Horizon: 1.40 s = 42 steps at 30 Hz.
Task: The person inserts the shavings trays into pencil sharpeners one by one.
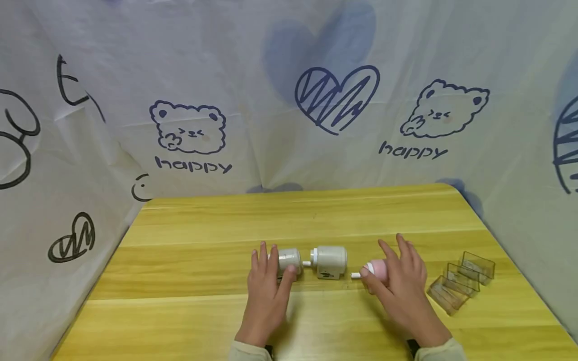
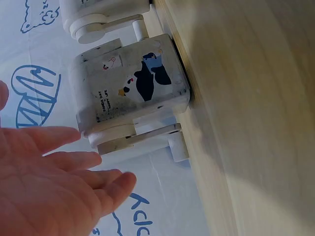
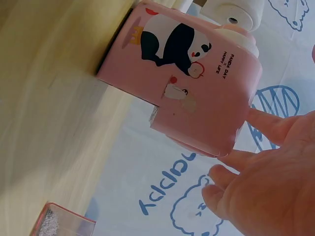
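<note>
Three crank boxes in a row on the yellow wood-grain bench [image 1: 203, 225]. We have an off-white, rounded plastic box with a crank [image 1: 289, 258] at the left hand [image 1: 266, 291]: thumb by its right end, other fingers extended along its left. Fingers are loose, not clenched; from the left wrist they lie alongside the body, and we can't tell whether the index tip touches.

A second off-white, rounded plastic crank box [image 1: 331, 260] sits in the middle, between the hands, clear of both.

We have a pink, glossy plastic crank box with a panda print [image 1: 380, 271] at the right hand [image 1: 402, 283]. Thumb is at its crank end, other fingers spread on the far side, relaxed. Right wrist shows the index tip at the body's edge; contact unclear.

Right of that hand we see three smoky clear plastic trays [image 1: 462, 279], near it but apart.
</note>
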Available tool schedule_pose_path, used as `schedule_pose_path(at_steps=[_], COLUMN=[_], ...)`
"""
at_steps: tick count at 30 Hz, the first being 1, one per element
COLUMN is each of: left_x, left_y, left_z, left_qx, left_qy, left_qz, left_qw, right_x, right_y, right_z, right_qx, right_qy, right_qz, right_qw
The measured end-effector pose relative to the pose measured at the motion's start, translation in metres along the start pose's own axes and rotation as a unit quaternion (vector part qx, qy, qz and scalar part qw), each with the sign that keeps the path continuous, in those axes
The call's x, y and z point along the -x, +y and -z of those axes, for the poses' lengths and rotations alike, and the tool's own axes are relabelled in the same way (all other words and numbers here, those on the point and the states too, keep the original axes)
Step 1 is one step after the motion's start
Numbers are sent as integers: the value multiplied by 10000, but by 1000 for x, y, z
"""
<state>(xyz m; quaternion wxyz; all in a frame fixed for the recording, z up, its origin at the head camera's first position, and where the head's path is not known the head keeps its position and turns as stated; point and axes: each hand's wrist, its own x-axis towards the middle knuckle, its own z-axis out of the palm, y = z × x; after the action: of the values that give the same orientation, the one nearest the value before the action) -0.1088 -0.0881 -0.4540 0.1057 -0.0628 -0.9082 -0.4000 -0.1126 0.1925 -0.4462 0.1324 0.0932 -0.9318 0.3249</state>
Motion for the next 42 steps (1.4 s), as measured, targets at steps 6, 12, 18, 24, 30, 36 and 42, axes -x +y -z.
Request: schedule_pose_path(at_steps=[6, 12, 18, 24, 30, 36, 42], left_x=[-3, -6, -7, -7, -8, -9, -8], left_y=[2, 3, 2, 1, 1, 2, 1], left_z=[1, 3, 2, 3, 2, 3, 2], left_qx=[255, 219, 227, 229, 233, 250, 233], left_qy=[537, 1610, 1922, 1959, 1989, 1968, 1918], left_qz=[-120, -670, -754, -747, -818, -784, -710], left_qw=[9982, 9844, 9782, 9775, 9763, 9770, 9786], right_x=[-1, -1, -1, -1, -2, 0, 5], right_y=[-1, -4, -2, 7, 23, 39, 49], right_z=[1, 6, 10, 25, 47, 67, 78], right_qx=[-141, -256, -269, -183, -14, 131, 409], right_qy=[161, 317, 523, 491, -5, -668, -900], right_qz=[139, 83, 63, -396, -1192, -1685, -1924], right_qw=[9997, 9991, 9982, 9978, 9929, 9834, 9763])
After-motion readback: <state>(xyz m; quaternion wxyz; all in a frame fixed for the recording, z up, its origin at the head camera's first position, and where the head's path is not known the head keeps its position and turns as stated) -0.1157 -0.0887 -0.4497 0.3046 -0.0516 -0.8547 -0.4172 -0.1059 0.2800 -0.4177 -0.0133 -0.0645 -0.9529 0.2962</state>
